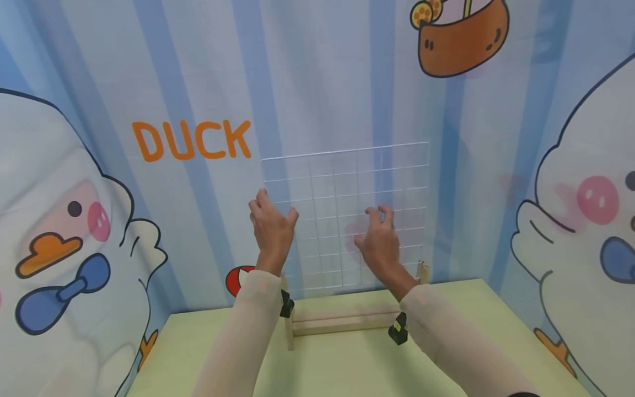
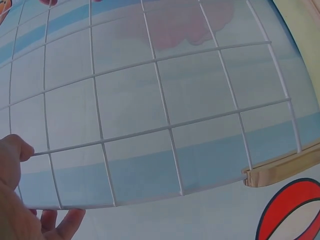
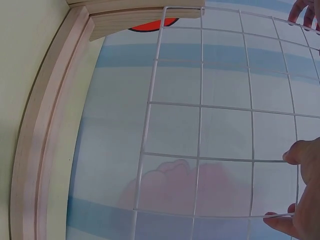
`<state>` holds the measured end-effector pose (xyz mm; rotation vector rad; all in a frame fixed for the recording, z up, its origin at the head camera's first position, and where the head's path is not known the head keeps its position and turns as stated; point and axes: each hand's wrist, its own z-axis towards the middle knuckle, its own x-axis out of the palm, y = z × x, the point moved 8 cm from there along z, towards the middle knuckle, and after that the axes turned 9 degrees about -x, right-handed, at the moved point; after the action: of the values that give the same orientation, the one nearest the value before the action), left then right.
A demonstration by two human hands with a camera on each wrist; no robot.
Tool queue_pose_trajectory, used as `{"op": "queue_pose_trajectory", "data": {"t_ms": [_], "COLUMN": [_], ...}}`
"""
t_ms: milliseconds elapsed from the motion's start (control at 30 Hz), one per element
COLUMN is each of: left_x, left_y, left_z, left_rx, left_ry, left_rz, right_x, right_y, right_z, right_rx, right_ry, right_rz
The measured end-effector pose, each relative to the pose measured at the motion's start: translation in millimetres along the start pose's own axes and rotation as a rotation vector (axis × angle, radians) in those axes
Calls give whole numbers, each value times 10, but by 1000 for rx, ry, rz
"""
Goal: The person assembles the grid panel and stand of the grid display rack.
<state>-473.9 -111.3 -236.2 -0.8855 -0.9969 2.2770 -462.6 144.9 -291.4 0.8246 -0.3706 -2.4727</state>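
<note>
A white wire grid panel (image 1: 333, 220) stands upright in front of the curtain, at a wooden stand (image 1: 347, 324). My left hand (image 1: 274, 227) grips the panel's left edge, with the thumb on a front wire and fingertips (image 2: 72, 222) curled behind the rim. Within the panel's right half, my right hand (image 1: 381, 242) holds the wires between thumb (image 3: 295, 151) and bent fingers. In the left wrist view the panel's lower corner meets the slotted end of a wooden arm (image 2: 270, 175). Its lower edge runs above the stand's crossbar (image 3: 37, 150) in the right wrist view.
The stand rests on a pale yellow-green table (image 1: 208, 342). A blue-striped curtain (image 1: 317, 82) with printed ducks closes off the back and both sides. Small black devices (image 1: 398, 329) sit below the wrists. My right forearm overlaps the stand's right side in the head view.
</note>
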Motion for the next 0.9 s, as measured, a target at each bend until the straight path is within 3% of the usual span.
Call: {"op": "queue_pose_trajectory", "data": {"t_ms": [333, 500, 600, 733, 900], "left_x": [4, -15, -19, -12, -9], "left_y": [-36, -48, -43, -41, -54], "left_z": [-26, -26, -22, -20, -22], "left_rx": [29, 26, 19, 23, 42], "left_ry": [-6, -18, -25, -25, -29], "left_rz": [11, 25, 33, 38, 38], "right_x": [-71, -310, -517, -736, -832], "right_y": [-3, 3, -61, -264, -572], "right_z": [-14, 55, 141, 301, 479], "right_rx": [-66, -174, -185, -60, 161], "right_ry": [21, -111, -213, -247, -165], "right_rz": [-79, -118, -107, -59, 28]}}
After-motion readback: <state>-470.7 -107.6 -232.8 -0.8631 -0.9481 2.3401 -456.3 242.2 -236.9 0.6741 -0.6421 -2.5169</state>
